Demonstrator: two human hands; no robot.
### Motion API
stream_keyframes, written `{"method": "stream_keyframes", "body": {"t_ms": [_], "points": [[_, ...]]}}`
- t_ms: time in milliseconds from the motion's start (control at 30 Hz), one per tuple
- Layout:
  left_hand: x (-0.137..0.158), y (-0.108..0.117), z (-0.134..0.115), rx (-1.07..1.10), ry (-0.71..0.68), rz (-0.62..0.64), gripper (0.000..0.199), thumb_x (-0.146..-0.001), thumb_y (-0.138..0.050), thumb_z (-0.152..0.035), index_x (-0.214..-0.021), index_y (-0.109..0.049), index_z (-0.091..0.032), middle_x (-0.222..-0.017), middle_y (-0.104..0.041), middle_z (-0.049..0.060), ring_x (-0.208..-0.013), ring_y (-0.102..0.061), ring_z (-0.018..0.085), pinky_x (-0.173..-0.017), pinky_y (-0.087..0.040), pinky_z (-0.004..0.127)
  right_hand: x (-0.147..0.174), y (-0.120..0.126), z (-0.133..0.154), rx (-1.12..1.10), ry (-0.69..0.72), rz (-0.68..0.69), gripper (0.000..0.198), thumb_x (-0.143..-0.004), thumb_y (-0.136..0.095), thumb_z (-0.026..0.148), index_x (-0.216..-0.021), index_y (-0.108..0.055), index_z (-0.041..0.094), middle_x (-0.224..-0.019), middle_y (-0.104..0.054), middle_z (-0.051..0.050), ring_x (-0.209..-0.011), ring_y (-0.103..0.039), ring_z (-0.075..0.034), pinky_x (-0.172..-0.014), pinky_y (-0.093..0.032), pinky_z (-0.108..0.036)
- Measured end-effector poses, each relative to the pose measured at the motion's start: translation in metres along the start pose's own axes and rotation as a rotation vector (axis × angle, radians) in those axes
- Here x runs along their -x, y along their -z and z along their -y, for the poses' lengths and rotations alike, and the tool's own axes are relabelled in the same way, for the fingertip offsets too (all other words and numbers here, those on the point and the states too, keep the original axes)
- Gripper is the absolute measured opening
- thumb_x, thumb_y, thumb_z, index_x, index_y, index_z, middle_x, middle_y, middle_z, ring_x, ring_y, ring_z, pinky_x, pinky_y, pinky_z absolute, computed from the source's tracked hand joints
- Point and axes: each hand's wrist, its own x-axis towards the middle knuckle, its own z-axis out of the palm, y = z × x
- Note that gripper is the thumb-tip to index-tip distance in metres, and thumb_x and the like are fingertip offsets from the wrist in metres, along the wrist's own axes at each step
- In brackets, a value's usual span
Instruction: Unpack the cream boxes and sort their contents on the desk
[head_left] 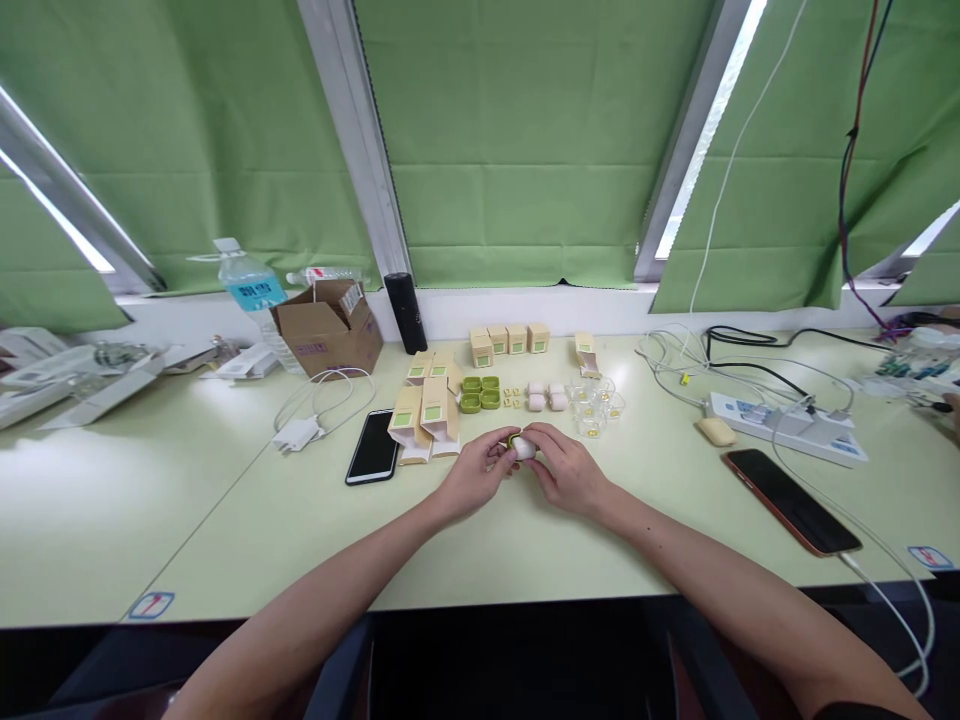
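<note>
Just above the table's middle, my left hand and my right hand meet around one small item. Its white rounded piece has a green rim-like part at its left side. My left fingers close on the green side, and my right fingers pinch the white piece; fingertips hide some of both. Beyond the hands sit several small green square cups, tiny yellow pieces, pale pink-white blocks and clear plastic cups. Opened small cartons lie left of the green cups.
Small closed cartons line the back. A black phone lies left, another phone charges at right near a power strip with loose cables. A brown box, black cylinder and water bottle stand back left.
</note>
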Motion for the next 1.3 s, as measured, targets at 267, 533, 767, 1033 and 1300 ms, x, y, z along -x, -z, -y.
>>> {"method": "stream_keyframes", "body": {"t_ms": [267,533,767,1033,1300], "points": [[-0.002,-0.001,-0.001,-0.033,-0.015,-0.025,0.04,-0.093,-0.062,-0.039,-0.126,-0.069,-0.018,-0.093,-0.074,0.006,-0.08,-0.071,0.019,-0.081,-0.064,0.037,-0.006,0.003,0.007,0.148,0.047,-0.017,0.036,-0.098,-0.052,0.023,-0.133,-0.055,0.015,-0.112,-0.065,-0.016,-0.098,-0.065,-0.027,-0.073,-0.06,-0.039],[-0.001,0.0,-0.003,-0.115,-0.049,-0.033,0.038,-0.094,-0.059,-0.036,-0.124,-0.07,-0.017,-0.091,-0.074,0.005,-0.078,-0.069,0.018,-0.078,-0.063,0.034,-0.005,0.002,0.002,0.115,0.078,-0.055,0.029,-0.101,-0.052,0.027,-0.127,-0.06,0.016,-0.107,-0.067,-0.013,-0.086,-0.067,-0.021,-0.067,-0.057,-0.032],[-0.001,0.0,-0.007,-0.203,-0.073,-0.011,0.034,-0.095,-0.055,-0.035,-0.12,-0.071,-0.018,-0.092,-0.073,0.005,-0.077,-0.067,0.017,-0.076,-0.06,0.031,-0.004,0.002,0.0,0.099,0.069,-0.015,0.03,-0.101,-0.053,0.028,-0.129,-0.06,0.018,-0.108,-0.066,-0.013,-0.086,-0.067,-0.02,-0.068,-0.056,-0.032],[-0.001,0.001,-0.017,-0.381,-0.092,-0.016,0.029,-0.09,-0.044,-0.017,-0.095,-0.073,-0.019,-0.08,-0.07,0.001,-0.068,-0.061,0.014,-0.065,-0.05,0.024,-0.011,0.002,0.013,0.128,0.04,0.03,0.031,-0.099,-0.045,0.016,-0.128,-0.057,0.017,-0.11,-0.066,-0.014,-0.091,-0.066,-0.023,-0.07,-0.058,-0.034],[-0.001,0.002,-0.016,-0.378,-0.154,-0.082,0.03,-0.095,-0.053,-0.03,-0.117,-0.071,-0.02,-0.105,-0.072,0.007,-0.082,-0.064,0.017,-0.077,-0.054,0.03,-0.007,-0.003,0.005,0.062,-0.036,0.024,0.028,-0.102,-0.044,0.021,-0.129,-0.051,0.018,-0.115,-0.062,-0.016,-0.095,-0.066,-0.025,-0.072,-0.06,-0.038]]}}
